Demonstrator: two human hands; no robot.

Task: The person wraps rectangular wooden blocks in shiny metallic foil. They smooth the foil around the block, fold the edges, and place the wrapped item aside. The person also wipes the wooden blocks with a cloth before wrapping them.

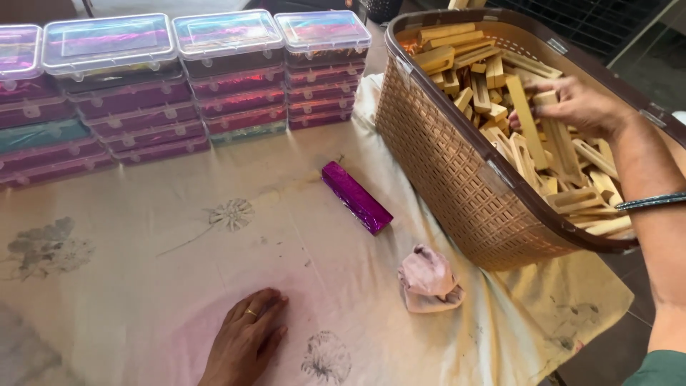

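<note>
Hands first, left to right: the left hand [246, 342] lies flat and open, palm down, on the cloth [179, 286] covering the table, fingers spread slightly and pointing up and right, holding nothing; a ring shows on one finger. The right hand [577, 107] reaches into the basket [457, 179], fingers curled loosely over the wooden blocks [525, 121]. It touches a long block, but whether it actually grips it I cannot tell, since the fingertips are hidden behind the wood. A bangle [654, 201] sits on that forearm.

At far left, stacked lidded boxes [143, 93] run along the back of the table; the leftmost stack is cut off by the frame edge, and their contents are blurred behind the shiny lids. A purple foil-wrapped bar [356, 197] lies on the cloth between the boxes and the basket, its long axis running diagonally from upper left to lower right. A crumpled pink rag [427, 280] lies just beside the basket's near wall. The basket tilts toward the person, its right rim cut off. The long block under the right hand stands nearly upright, leaning slightly left at the top.
</note>
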